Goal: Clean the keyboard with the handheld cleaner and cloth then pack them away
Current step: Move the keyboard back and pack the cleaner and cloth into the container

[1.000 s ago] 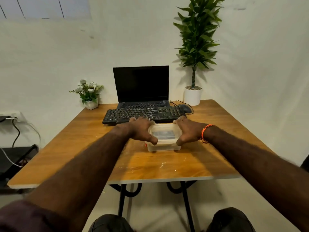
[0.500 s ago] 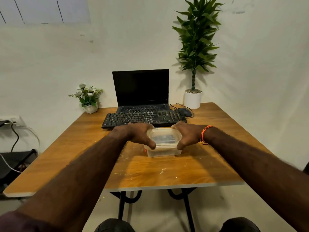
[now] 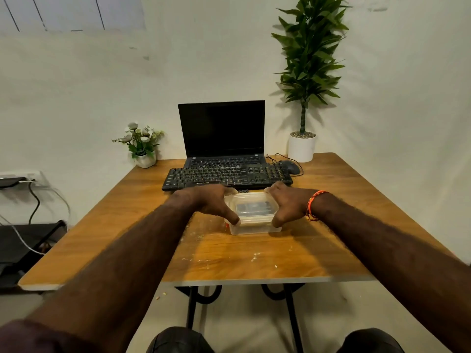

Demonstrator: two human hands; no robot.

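A clear plastic box with a lid point(image 3: 252, 215) stands in the middle of the wooden table point(image 3: 254, 261); a dark object shows dimly through the lid. My left hand point(image 3: 211, 202) grips the box's left side, thumb on the near corner. My right hand point(image 3: 286, 203), with an orange band at the wrist, grips the right side the same way. Just behind the box lies the black keyboard point(image 3: 226, 175). The handheld cleaner and cloth are not plainly visible.
An open black laptop point(image 3: 221, 131) stands behind the keyboard, a black mouse point(image 3: 290, 166) to its right. A tall plant in a white pot point(image 3: 302, 146) and a small flower pot point(image 3: 145, 159) stand at the back corners. Crumbs dot the table's near part.
My hands stay on the box's two sides. The view has tilted slightly, with no clear movement of the box.
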